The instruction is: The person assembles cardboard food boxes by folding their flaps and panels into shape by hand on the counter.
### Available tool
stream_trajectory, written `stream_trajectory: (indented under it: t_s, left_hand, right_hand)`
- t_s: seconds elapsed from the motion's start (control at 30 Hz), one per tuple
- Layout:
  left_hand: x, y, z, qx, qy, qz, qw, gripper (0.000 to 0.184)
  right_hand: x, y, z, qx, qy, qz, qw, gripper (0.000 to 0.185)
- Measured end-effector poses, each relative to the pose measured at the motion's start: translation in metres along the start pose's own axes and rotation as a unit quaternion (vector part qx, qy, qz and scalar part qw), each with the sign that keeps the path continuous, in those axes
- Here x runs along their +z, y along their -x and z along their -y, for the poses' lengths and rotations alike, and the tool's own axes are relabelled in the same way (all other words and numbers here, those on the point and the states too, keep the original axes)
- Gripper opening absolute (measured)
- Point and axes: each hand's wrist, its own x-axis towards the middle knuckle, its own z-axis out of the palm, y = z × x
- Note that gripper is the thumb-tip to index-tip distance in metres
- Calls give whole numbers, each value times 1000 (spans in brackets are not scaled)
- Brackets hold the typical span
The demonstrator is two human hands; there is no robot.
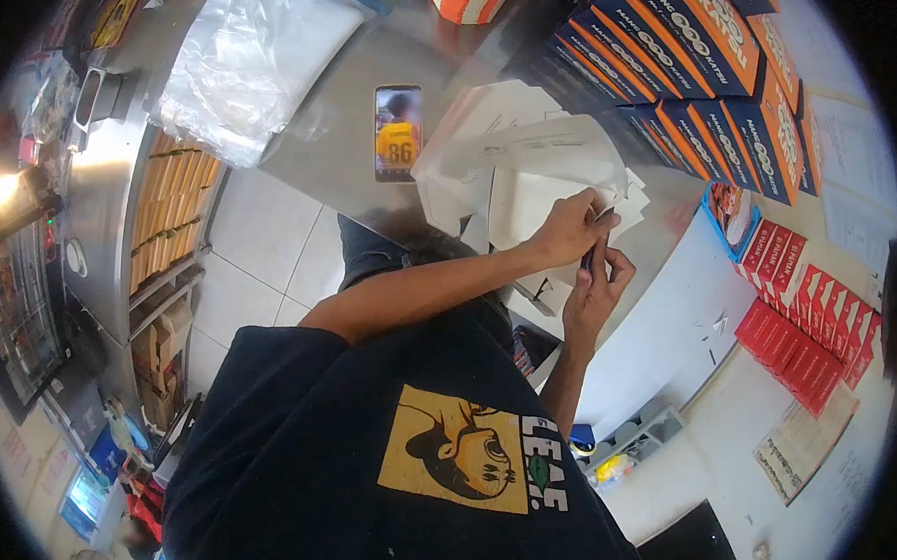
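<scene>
Centrally, a small dark object (600, 249) is held between both hands, its long axis running outward from the torso and leaning slightly right at the far end. The far end is grasped by the bent fingers of the left hand (567, 230); the near end is pinched by the fingers of the right hand (589, 308). Its exact type cannot be identified. The open white carton (517, 208) is located to the left of the grasp and beyond it, with its flaps spread. The left hand is nearer to it; whether contact is made cannot be determined.

The carton is supported by a steel counter (351, 101). On the same surface, a lit phone (398, 136) is positioned left of the carton, and clear plastic bags (253, 61) are laid farther left. Printed boxes (679, 50) are stacked beyond the hands, to the right. Red packets (802, 315) are arranged at far right; floor tiles (254, 257) are visible at left.
</scene>
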Motion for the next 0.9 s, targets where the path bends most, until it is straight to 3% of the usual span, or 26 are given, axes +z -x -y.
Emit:
stream_trajectory:
  t_s: [0.13, 0.23, 0.37, 0.43, 0.53, 0.67, 0.73, 0.77, 0.83, 0.9]
  left_hand:
    - [-4, 7, -7, 12, 12, 0, 1000, 38]
    - [-3, 6, -7, 38, -19, 18, 999, 36]
    - [6, 12, -14, 66, -86, -42, 993, 30]
    - [9, 15, -16, 69, -122, -51, 989, 28]
    - [10, 20, -19, 78, -132, -40, 987, 24]
    - [2, 22, -30, 6, -103, 15, 995, 24]
    - [-1, 21, -36, -3, -117, 31, 993, 25]
    - [-4, 19, -40, 8, -153, 42, 987, 26]
    - [-4, 24, -38, 14, -188, 54, 981, 28]
    - [4, 30, -35, 134, -354, 134, 916, 27]
  right_hand:
    - [6, -2, -1, 38, 18, -3, 999, 74]
    - [8, -4, 8, 65, 7, -1, 998, 72]
    - [11, -4, 15, 65, 2, -5, 998, 71]
    - [12, -6, 20, 113, -57, -17, 992, 67]
    - [20, -4, 5, 51, 4, -7, 999, 61]
    - [21, -12, 5, 45, 38, -2, 998, 57]
    - [12, -20, 6, 109, -25, 13, 994, 55]
    - [6, -25, 8, 107, -27, 13, 994, 55]
    - [-15, -35, 29, 170, -158, 12, 973, 55]
    - [-28, -55, 36, 181, -123, 10, 976, 53]
